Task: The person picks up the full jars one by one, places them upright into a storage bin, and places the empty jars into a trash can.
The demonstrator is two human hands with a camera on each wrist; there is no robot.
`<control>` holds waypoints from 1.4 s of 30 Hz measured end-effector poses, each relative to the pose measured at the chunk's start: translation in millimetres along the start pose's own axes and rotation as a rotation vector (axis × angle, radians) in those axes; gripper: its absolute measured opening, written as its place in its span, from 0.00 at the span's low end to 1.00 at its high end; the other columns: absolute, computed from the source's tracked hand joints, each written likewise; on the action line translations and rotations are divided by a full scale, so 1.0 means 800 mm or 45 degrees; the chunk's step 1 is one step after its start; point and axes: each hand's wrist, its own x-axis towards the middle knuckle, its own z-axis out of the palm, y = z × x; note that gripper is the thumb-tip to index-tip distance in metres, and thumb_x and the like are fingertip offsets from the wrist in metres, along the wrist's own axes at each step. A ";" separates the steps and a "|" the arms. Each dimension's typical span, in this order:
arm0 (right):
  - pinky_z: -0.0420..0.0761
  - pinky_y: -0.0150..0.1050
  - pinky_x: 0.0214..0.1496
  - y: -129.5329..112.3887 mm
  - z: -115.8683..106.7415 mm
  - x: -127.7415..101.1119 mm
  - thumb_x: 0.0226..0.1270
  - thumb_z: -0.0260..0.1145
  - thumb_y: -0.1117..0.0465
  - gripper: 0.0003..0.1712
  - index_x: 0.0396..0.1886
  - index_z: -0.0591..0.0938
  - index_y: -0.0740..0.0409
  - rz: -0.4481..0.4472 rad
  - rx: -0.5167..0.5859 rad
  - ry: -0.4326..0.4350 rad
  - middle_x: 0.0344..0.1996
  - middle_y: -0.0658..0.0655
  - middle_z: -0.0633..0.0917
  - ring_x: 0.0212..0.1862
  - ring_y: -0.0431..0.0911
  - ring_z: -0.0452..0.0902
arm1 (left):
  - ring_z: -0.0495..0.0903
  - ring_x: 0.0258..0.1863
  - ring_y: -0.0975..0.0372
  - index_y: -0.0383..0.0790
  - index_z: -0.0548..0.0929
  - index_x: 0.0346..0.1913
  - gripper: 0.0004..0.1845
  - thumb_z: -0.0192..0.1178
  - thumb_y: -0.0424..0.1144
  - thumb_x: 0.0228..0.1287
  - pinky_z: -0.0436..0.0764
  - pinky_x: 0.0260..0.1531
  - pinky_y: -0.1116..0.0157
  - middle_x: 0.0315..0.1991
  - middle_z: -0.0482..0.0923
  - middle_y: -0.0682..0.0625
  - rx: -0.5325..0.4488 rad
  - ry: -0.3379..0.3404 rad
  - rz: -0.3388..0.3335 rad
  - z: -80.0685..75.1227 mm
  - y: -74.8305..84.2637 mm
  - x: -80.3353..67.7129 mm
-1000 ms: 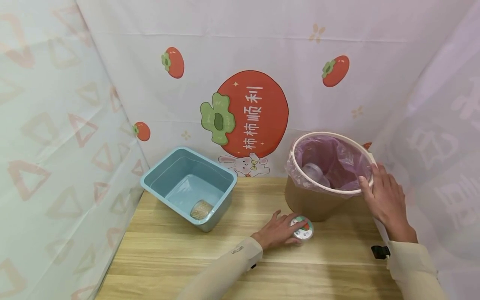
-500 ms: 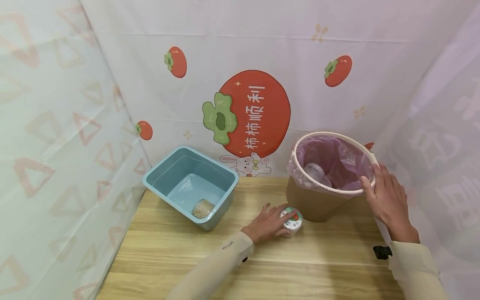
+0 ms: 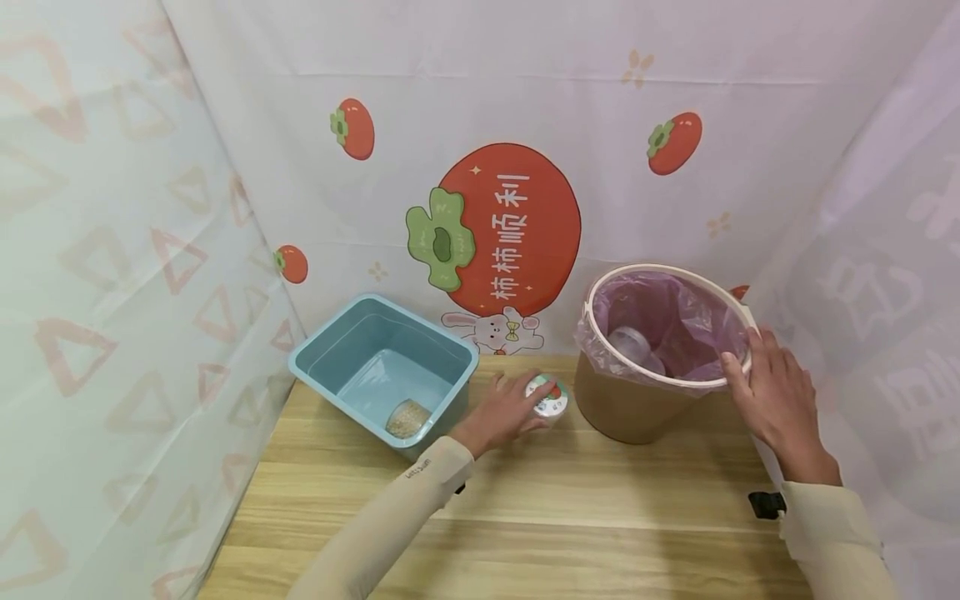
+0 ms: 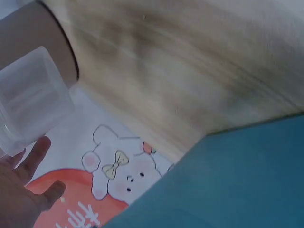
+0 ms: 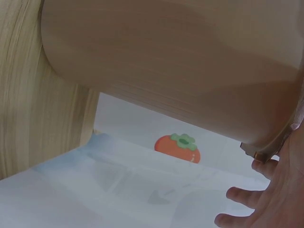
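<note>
The small cup [image 3: 547, 397] with a printed lid is above the tabletop [image 3: 585, 517] between the blue tub [image 3: 385, 367] and the brown bin [image 3: 660, 350], with the left hand [image 3: 501, 412] fingers curled around it. The left wrist view alone shows its clear plastic wall [image 4: 28, 102]. The right hand [image 3: 776, 400] holds the bin's white rim [image 3: 600, 287], thumb inside; only the head view shows 1 clear cup [image 3: 633, 346] in the pink liner [image 3: 678, 321].

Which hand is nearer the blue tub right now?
Left. The left hand grips a small clear cup just right of the blue tub, near its front corner. The right hand holds the bin's rim, across the table.
</note>
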 end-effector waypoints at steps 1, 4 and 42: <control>0.55 0.84 0.66 0.000 0.000 0.000 0.89 0.43 0.39 0.44 0.89 0.51 0.62 -0.003 0.000 0.000 0.84 0.76 0.55 0.76 0.82 0.55 | 0.75 0.76 0.51 0.60 0.59 0.88 0.41 0.57 0.65 0.80 0.64 0.81 0.38 0.84 0.63 0.45 0.004 0.009 -0.002 -0.005 -0.004 0.000; 0.55 0.84 0.66 0.000 -0.001 -0.001 0.89 0.43 0.39 0.44 0.89 0.51 0.62 -0.007 0.002 0.001 0.84 0.76 0.56 0.76 0.82 0.55 | 0.79 0.72 0.51 0.60 0.60 0.88 0.41 0.58 0.66 0.80 0.67 0.79 0.38 0.84 0.63 0.45 0.025 0.051 -0.013 -0.019 -0.012 -0.001; 0.54 0.85 0.67 -0.001 0.000 -0.003 0.89 0.44 0.39 0.45 0.90 0.51 0.62 -0.003 0.008 0.019 0.85 0.75 0.54 0.76 0.82 0.54 | 0.76 0.75 0.56 0.61 0.54 0.90 0.44 0.53 0.69 0.80 0.53 0.83 0.33 0.87 0.56 0.48 0.264 0.395 0.019 -0.245 -0.018 0.077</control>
